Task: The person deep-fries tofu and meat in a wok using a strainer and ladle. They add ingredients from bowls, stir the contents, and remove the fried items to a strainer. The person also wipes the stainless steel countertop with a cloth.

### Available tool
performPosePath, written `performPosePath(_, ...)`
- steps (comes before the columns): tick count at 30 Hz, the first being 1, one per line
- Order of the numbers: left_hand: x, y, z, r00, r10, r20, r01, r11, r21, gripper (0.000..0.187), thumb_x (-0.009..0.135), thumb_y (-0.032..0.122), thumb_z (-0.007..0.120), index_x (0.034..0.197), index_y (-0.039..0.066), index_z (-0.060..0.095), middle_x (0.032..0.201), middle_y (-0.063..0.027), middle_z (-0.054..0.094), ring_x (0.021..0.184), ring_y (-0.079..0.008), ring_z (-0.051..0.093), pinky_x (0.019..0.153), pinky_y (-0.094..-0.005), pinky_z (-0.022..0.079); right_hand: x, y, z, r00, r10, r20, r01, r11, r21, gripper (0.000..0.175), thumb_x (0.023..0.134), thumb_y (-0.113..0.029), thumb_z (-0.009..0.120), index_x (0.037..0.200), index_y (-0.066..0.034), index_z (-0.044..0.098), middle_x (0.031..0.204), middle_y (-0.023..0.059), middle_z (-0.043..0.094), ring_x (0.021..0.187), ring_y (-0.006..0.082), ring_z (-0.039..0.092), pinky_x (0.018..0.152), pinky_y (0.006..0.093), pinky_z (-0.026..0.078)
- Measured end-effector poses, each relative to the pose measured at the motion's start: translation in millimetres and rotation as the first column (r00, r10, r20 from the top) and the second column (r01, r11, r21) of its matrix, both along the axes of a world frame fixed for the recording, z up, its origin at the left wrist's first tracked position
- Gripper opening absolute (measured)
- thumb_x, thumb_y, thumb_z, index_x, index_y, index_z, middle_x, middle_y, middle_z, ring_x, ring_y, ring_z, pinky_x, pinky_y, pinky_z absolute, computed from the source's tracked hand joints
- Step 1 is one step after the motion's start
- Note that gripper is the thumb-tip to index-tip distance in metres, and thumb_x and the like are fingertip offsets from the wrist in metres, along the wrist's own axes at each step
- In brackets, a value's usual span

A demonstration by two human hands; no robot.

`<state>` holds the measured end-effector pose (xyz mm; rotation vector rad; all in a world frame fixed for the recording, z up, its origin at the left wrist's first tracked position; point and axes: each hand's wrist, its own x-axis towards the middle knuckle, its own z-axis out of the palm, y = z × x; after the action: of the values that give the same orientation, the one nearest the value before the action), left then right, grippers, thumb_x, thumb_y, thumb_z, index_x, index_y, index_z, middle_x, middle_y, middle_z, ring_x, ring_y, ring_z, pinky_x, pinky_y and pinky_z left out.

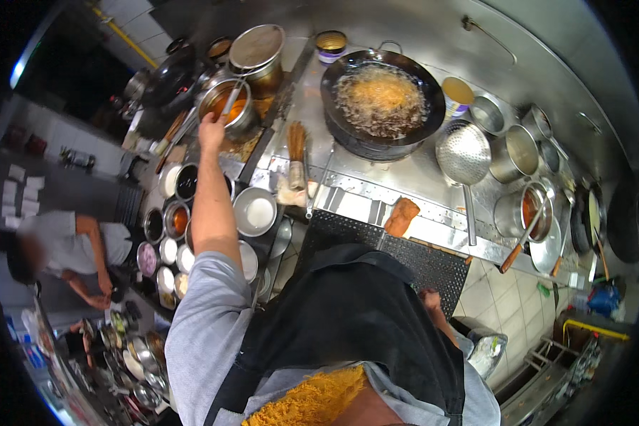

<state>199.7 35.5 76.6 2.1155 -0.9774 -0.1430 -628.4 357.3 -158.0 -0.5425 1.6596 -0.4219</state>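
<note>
My left hand reaches out to the far left and grips a flat metal handle. The handle slants over a steel pot of orange liquid; what its far end is like I cannot make out. My right hand hangs low beside my black apron, its fingers curled and partly hidden. Straight ahead, a black wok on a burner holds bubbling oil with golden food frying in it. A bamboo wok brush lies between the pot and the wok.
A perforated skimmer and several steel pots stand right of the wok. A reddish-brown cloth lies on the counter's front edge. Bowls of ingredients crowd the left side. Another person works farther left.
</note>
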Motion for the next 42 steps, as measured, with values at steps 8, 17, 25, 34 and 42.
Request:
performPosePath(8,22,-60,-6,0.848,-0.044,-0.529,0.221,0.935,0.277,0.021,0.094,0.032,0.061,0.104,0.014,0.060,0.071,0.0023,0.057,0.051,-0.0087,0.052,0.042,-0.0277,0.033,35,18,30,0.966,-0.070,-0.251,0.001,0.964,-0.265,0.018,0.095,-0.021,0.058,0.089,-0.0051,0.063,0.069,0.0054,0.061,0.056,0.0147,0.056,0.048,0.0317,0.044)
performPosePath(17,-86,-34,15,0.285,-0.336,-0.898,0.139,0.941,-0.308,0.008,0.102,0.021,0.052,0.107,0.015,0.054,0.065,0.0037,0.050,0.048,-0.0092,0.042,0.043,-0.0277,0.036,300,-294,227,0.800,-0.047,-0.599,-0.573,0.238,-0.784,0.018,0.087,-0.008,0.063,0.104,-0.0007,0.064,0.102,0.0195,0.064,0.102,0.0384,0.059,0.090,0.0452,0.047)
performPosePath(25,-189,57,65,-0.031,-0.509,-0.860,0.146,0.849,-0.507,0.022,0.102,0.014,0.048,0.124,0.014,0.048,0.073,0.0001,0.050,0.046,-0.0101,0.041,0.043,-0.0248,0.035,347,-364,194,0.443,0.195,-0.875,-0.884,0.260,-0.389,0.018,0.091,-0.024,0.061,0.095,-0.0055,0.062,0.097,0.0164,0.066,0.097,0.0364,0.062,0.086,0.0516,0.044)
performPosePath(34,-204,98,75,0.448,-0.419,-0.790,0.252,0.907,-0.338,0.021,0.102,0.013,0.048,0.122,0.009,0.051,0.070,-0.0005,0.049,0.044,-0.0091,0.041,0.039,-0.0251,0.035,338,-353,203,0.471,0.165,-0.866,-0.876,0.199,-0.439,0.020,0.093,-0.024,0.059,0.089,-0.0052,0.064,0.090,0.0199,0.069,0.092,0.0388,0.066,0.081,0.0527,0.046)
performPosePath(42,-213,95,64,0.576,-0.435,-0.692,0.353,0.896,-0.270,0.024,0.099,0.012,0.051,0.122,0.006,0.052,0.068,0.0011,0.051,0.045,-0.0077,0.043,0.039,-0.0240,0.035,343,-382,200,0.402,0.240,-0.884,-0.909,0.224,-0.353,0.021,0.094,-0.026,0.057,0.093,-0.0066,0.065,0.096,0.0189,0.070,0.096,0.0374,0.066,0.083,0.0509,0.049)
